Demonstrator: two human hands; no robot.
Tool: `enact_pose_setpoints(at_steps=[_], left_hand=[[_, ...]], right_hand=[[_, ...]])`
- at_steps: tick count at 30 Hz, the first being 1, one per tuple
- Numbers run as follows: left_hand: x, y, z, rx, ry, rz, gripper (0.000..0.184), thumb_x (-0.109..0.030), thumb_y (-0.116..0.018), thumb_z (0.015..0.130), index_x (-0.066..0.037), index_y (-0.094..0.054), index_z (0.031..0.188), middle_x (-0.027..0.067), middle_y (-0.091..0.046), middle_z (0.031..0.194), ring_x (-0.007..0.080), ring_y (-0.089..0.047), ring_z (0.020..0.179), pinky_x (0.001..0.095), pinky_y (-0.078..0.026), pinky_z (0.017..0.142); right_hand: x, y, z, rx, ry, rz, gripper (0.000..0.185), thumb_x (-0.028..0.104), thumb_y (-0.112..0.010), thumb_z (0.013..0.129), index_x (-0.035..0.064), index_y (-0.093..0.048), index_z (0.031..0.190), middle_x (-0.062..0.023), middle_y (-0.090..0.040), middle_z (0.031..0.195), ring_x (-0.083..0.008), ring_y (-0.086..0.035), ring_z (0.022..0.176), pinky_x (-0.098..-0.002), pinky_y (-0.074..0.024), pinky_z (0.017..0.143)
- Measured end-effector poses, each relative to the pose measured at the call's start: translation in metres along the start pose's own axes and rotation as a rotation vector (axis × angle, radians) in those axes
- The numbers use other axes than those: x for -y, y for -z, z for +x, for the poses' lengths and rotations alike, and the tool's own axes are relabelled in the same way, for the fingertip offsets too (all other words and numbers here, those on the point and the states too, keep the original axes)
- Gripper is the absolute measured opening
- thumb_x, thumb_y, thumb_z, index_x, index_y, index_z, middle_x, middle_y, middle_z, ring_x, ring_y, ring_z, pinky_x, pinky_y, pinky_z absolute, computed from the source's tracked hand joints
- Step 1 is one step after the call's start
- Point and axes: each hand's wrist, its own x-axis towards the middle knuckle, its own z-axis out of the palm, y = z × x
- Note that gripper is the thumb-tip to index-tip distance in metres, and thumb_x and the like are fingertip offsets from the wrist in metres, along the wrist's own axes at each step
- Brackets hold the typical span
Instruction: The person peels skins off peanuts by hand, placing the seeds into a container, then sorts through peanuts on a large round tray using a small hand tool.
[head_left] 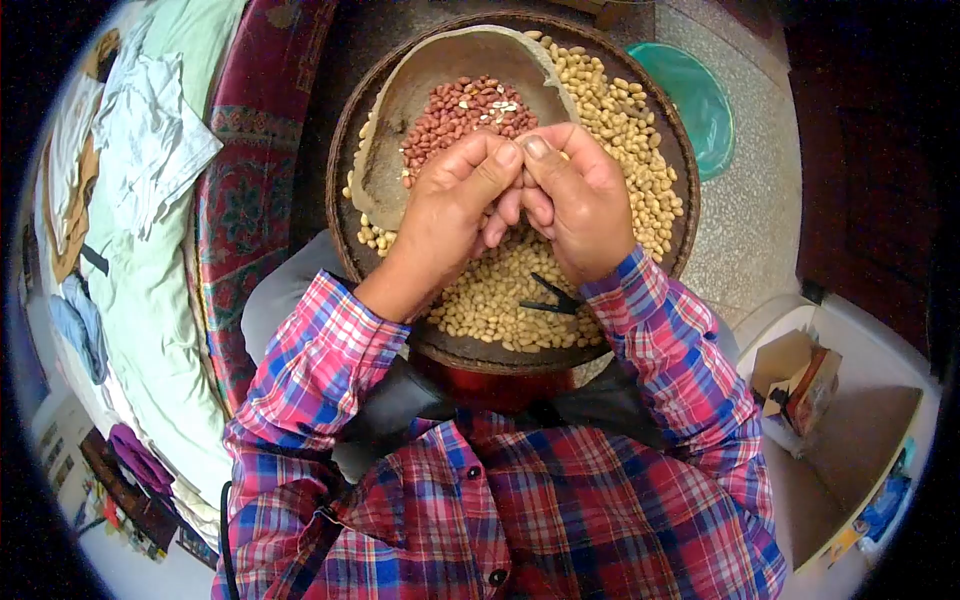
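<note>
A round, dark-rimmed tray [337, 190] holds many unshelled peanuts [640, 165]. On its upper left sits a shallow, rough-edged bowl [385, 120] with shelled red peanuts [470, 108] inside. My left hand [455, 195] and my right hand [580, 190] meet at the fingertips over the bowl's lower right edge. Both are closed in a pinch, thumbs and fingers pressed together; whatever lies between them is hidden. A black tool [550, 295] with two thin arms rests on the unshelled peanuts below my right hand.
A green bin [690, 105] stands beyond the tray's right side. To the left is a bed with a pale green sheet [150, 290] and clothes [160, 140]. At the lower right, a white-edged cabinet [850, 430] holds a cardboard box [785, 365].
</note>
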Motion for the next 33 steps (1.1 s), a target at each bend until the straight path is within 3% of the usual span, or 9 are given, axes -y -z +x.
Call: enact_pose_setpoints(at_steps=[7,11,13,17,19,20,22,25,33], left_hand=[[-0.005,0.000,0.003,0.034,-0.038,-0.123,0.022,-0.030,-0.054,0.095,-0.010,-0.052,0.086,-0.0005,-0.055,0.066,0.0027,-0.043,0.048,0.0158,-0.027,0.037],[-0.007,0.004,0.002,0.041,-0.027,-0.085,0.022,-0.030,-0.056,0.094,-0.010,-0.052,0.085,-0.0004,-0.055,0.068,0.0026,-0.043,0.049,0.0155,-0.027,0.037],[-0.007,0.006,0.002,0.069,0.001,-0.120,0.021,-0.029,-0.057,0.093,-0.010,-0.053,0.086,-0.0002,-0.056,0.068,0.0025,-0.043,0.048,0.0155,-0.027,0.037],[-0.007,0.011,0.002,0.102,0.020,-0.077,0.022,-0.030,-0.058,0.093,-0.009,-0.054,0.087,0.0002,-0.057,0.068,0.0022,-0.043,0.047,0.0153,-0.027,0.036],[-0.006,0.011,0.003,0.118,0.045,-0.064,0.022,-0.031,-0.057,0.093,-0.009,-0.055,0.088,0.0006,-0.057,0.068,0.0019,-0.043,0.046,0.0151,-0.027,0.036],[-0.006,0.010,0.003,0.120,0.047,-0.063,0.022,-0.031,-0.057,0.093,-0.009,-0.055,0.088,0.0006,-0.057,0.068,0.0019,-0.043,0.046,0.0151,-0.027,0.036],[-0.006,0.008,0.002,0.100,0.096,-0.100,0.022,-0.031,-0.056,0.094,-0.009,-0.055,0.088,0.0004,-0.057,0.068,0.0018,-0.043,0.046,0.0148,-0.026,0.036],[-0.002,0.005,0.003,0.089,0.084,-0.129,0.023,-0.032,-0.055,0.094,-0.009,-0.055,0.088,-0.0001,-0.056,0.067,0.0018,-0.042,0.046,0.0148,-0.026,0.036],[0.004,-0.003,0.004,0.030,0.102,-0.130,0.026,-0.035,-0.052,0.096,-0.009,-0.054,0.093,-0.0018,-0.052,0.069,0.0026,-0.041,0.047,0.0158,-0.026,0.036]], right_hand=[[0.017,0.006,0.001,0.103,-0.078,-0.003,0.013,0.015,-0.053,0.094,0.0043,-0.055,0.102,-0.0015,-0.057,0.070,-0.0017,-0.044,0.052,-0.0163,-0.0295,0.042],[0.022,0.008,0.001,0.131,-0.027,-0.180,0.013,0.011,-0.052,0.093,0.0030,-0.056,0.102,-0.0015,-0.059,0.073,-0.0031,-0.050,0.058,-0.0173,-0.0365,0.046],[0.024,0.005,0.001,0.127,0.079,-0.344,0.012,0.011,-0.051,0.092,0.0023,-0.058,0.098,0.0004,-0.059,0.074,-0.0063,-0.057,0.065,-0.0208,-0.0446,0.052],[0.017,0.012,0.006,0.144,0.222,-0.485,0.013,0.014,-0.055,0.089,0.0024,-0.059,0.094,-0.0028,-0.062,0.072,-0.0130,-0.062,0.069,-0.0284,-0.0497,0.059],[0.011,0.015,0.008,0.087,0.360,-0.700,0.015,0.018,-0.060,0.085,0.0034,-0.059,0.089,-0.0101,-0.062,0.070,-0.0210,-0.063,0.066,-0.0342,-0.0497,0.059],[0.011,0.014,0.007,0.084,0.361,-0.699,0.015,0.018,-0.060,0.085,0.0034,-0.059,0.089,-0.0101,-0.062,0.070,-0.0210,-0.063,0.066,-0.0342,-0.0497,0.059],[0.011,0.012,0.005,0.010,0.360,-0.795,0.018,0.022,-0.062,0.082,0.0042,-0.058,0.086,-0.0180,-0.062,0.073,-0.0303,-0.064,0.067,-0.0385,-0.0497,0.061],[0.008,0.006,0.004,-0.041,0.348,-0.745,0.020,0.023,-0.061,0.083,0.0040,-0.057,0.086,-0.0190,-0.062,0.074,-0.0344,-0.064,0.068,-0.0405,-0.0495,0.060],[0.005,0.000,0.002,-0.144,0.288,-0.884,0.020,0.022,-0.059,0.084,0.0031,-0.056,0.089,-0.0192,-0.063,0.075,-0.0366,-0.064,0.067,-0.0439,-0.0505,0.061]])
